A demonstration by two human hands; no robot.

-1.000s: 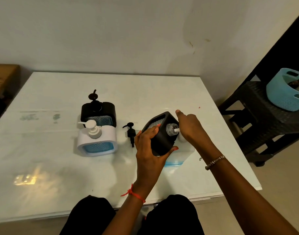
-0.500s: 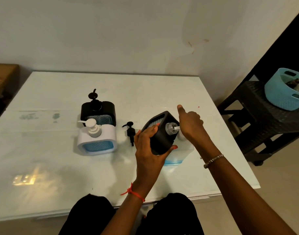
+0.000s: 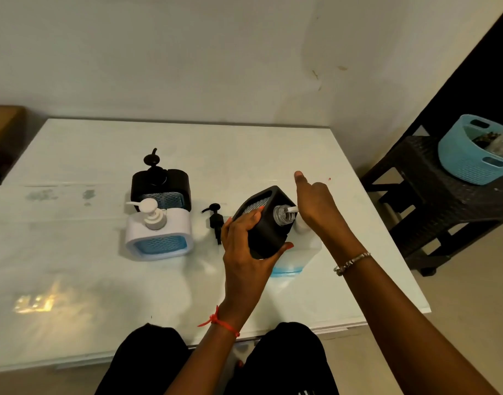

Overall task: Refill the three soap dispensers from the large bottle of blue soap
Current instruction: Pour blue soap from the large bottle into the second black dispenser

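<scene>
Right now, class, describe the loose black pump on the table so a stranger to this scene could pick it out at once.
Start at the white table. Look between the white dispenser and the tilted black dispenser gripped by the left hand. The pump lies there alone: small, black, and the only pump not fitted to a bottle.

- We read no text, label or number anywhere.
- White marks [image 3: 304,392] on the dark clothing [image 3: 287,357] at the bottom edge are perhaps a logo, unreadable.
</scene>
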